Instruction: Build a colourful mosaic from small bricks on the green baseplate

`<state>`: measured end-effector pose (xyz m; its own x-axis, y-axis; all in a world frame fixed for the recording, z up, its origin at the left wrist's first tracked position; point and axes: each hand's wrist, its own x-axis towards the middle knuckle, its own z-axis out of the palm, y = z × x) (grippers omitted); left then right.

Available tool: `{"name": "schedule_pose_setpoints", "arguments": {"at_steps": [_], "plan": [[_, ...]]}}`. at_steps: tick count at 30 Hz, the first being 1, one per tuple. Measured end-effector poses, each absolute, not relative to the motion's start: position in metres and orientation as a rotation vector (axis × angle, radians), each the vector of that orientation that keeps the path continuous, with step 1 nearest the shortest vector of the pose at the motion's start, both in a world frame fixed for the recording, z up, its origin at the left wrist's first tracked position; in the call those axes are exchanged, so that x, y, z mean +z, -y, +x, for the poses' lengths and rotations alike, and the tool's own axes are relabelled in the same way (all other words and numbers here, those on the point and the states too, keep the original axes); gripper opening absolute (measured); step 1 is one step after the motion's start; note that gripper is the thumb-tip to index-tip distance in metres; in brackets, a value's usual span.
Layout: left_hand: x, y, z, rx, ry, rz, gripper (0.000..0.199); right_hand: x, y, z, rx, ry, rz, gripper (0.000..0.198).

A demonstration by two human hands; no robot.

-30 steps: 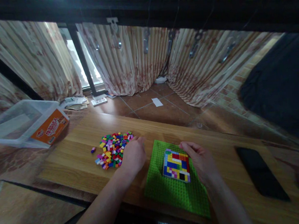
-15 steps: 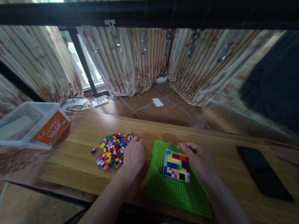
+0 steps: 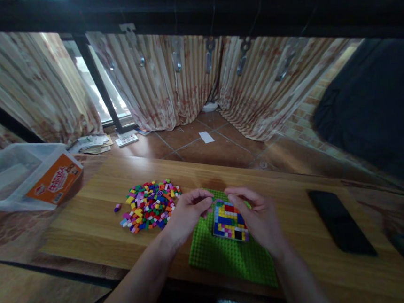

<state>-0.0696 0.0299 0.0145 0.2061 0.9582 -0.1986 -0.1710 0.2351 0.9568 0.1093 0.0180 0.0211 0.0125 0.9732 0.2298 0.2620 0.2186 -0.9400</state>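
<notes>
Brick panel point(image 3: 225, 222), curled left hand point(image 3: 189, 212) opposite right hand point(image 3: 259, 213)

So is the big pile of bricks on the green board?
No, the pile of bricks lies on the wooden table, left of the green board.

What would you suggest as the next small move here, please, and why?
Perhaps ease the left hand down onto the multicoloured brick panel: its fingertips are close together by the panel's far-left corner, over the green baseplate, with the right hand facing it. Whether they pinch anything is too small to tell.
</notes>
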Motion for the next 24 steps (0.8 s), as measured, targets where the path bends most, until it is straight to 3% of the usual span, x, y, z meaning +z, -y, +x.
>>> {"name": "schedule_pose_setpoints", "arguments": {"at_steps": [4,19,24], "plan": [[0.015,-0.023,-0.061,1.014,-0.850,0.787,0.030,0.024,-0.015,0.103,0.889,1.585,-1.112,0.014],[0.017,-0.021,-0.056,1.055,-0.808,0.721,0.043,0.024,-0.014,0.100,1.006,1.503,-1.201,0.015],[0.013,-0.025,-0.058,1.090,-1.070,0.903,0.024,0.025,-0.020,0.115,0.898,1.510,-1.353,0.016]]}}
